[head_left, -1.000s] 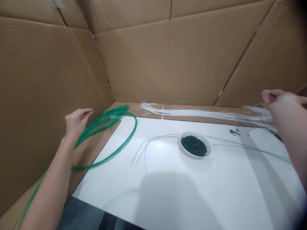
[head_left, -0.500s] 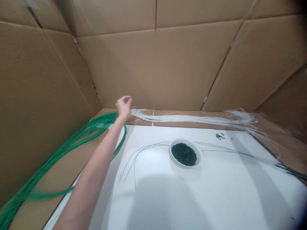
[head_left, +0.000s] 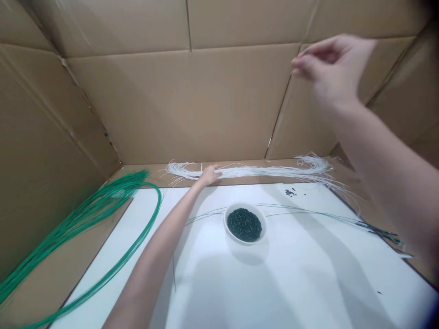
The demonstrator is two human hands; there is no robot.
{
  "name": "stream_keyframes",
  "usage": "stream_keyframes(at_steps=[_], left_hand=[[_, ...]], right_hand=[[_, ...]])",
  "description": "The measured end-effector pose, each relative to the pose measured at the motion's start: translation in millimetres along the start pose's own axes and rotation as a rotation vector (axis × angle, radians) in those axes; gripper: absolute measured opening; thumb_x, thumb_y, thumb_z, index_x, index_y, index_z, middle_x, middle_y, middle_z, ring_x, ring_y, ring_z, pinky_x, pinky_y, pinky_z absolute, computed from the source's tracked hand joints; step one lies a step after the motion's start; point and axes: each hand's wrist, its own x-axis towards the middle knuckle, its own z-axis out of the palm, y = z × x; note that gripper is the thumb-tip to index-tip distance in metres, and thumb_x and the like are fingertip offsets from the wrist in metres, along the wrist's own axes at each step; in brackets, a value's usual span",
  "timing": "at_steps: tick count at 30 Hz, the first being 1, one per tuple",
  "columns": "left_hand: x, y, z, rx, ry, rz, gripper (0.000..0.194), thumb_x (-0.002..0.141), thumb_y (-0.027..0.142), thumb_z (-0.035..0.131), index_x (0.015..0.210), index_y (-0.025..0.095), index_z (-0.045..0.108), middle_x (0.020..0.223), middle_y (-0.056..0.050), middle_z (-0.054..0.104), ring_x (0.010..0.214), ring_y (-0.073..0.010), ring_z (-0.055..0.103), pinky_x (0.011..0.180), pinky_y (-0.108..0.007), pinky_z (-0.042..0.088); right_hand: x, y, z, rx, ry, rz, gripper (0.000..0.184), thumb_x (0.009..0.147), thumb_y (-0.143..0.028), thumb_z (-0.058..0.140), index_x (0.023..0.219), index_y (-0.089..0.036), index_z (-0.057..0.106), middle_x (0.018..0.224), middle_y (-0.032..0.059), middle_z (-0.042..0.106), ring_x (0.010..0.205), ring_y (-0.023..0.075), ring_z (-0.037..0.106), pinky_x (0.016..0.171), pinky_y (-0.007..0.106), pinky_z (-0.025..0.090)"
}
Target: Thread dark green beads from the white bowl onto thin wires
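Along the back of the table, my left hand (head_left: pixel 210 175) reaches into the bundle of thin white strands (head_left: pixel 260 172), its fingers closed around some of them. My right hand (head_left: pixel 331 68) is raised high on the right in front of the cardboard, thumb and fingertips pinched together. Whatever sits in that pinch is too fine to make out. Below, a white bowl (head_left: pixel 229 232) holds many small dark green beads (head_left: pixel 244 225). Thin green wires (head_left: pixel 308 211) lie across the white tabletop behind the bowl, partly covered by my left forearm.
A large bundle of green strands (head_left: pixel 78 218) lies at the left, one loop curving over the table. Several dark beads (head_left: pixel 291 192) are scattered at the back right. Dark-ended wires (head_left: pixel 380 232) rest at the right edge. Tall cardboard walls (head_left: pixel 178 105) enclose the back and sides.
My left hand has moved right from the green strands to the white bundle. My right hand left the view, then came back raised nearer the middle. The view has shifted right.
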Motion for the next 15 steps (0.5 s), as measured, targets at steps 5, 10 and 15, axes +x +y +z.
stream_keyframes(at_steps=[5, 10, 15], left_hand=[[-72, -50, -83.6, 0.12, -0.234, -0.321, 0.03, 0.073, 0.038, 0.058, 0.069, 0.01, 0.063, 0.07, -0.007, 0.064, 0.06, -0.0155, 0.058, 0.056, -0.027, 0.048], [-157, -67, -113.3, 0.044, -0.396, -0.491, 0.043, 0.061, 0.054, 0.058, 0.051, 0.012, 0.06, 0.058, -0.007, 0.065, 0.046, -0.0134, 0.055, 0.046, -0.022, 0.043], [-175, -56, -87.3, 0.026, -0.319, -0.496, 0.047, 0.054, 0.061, 0.059, 0.053, 0.014, 0.058, 0.054, -0.004, 0.061, 0.049, -0.0129, 0.053, 0.049, -0.021, 0.039]], right_hand=[[-66, 0, 34, 0.01, -0.223, 0.148, 0.009, 0.063, -0.016, 0.07, 0.069, -0.012, 0.065, 0.069, 0.0035, 0.065, 0.062, 0.0103, 0.062, 0.069, 0.027, 0.053], [-113, -10, 62, 0.111, -0.55, 0.292, 0.003, 0.066, -0.016, 0.067, 0.069, -0.017, 0.066, 0.066, 0.001, 0.067, 0.061, 0.0116, 0.063, 0.067, 0.026, 0.052], [-149, -24, 83, 0.017, -1.096, 0.197, 0.006, 0.069, -0.015, 0.061, 0.071, -0.016, 0.067, 0.066, 0.001, 0.068, 0.064, 0.0128, 0.063, 0.064, 0.023, 0.049]])
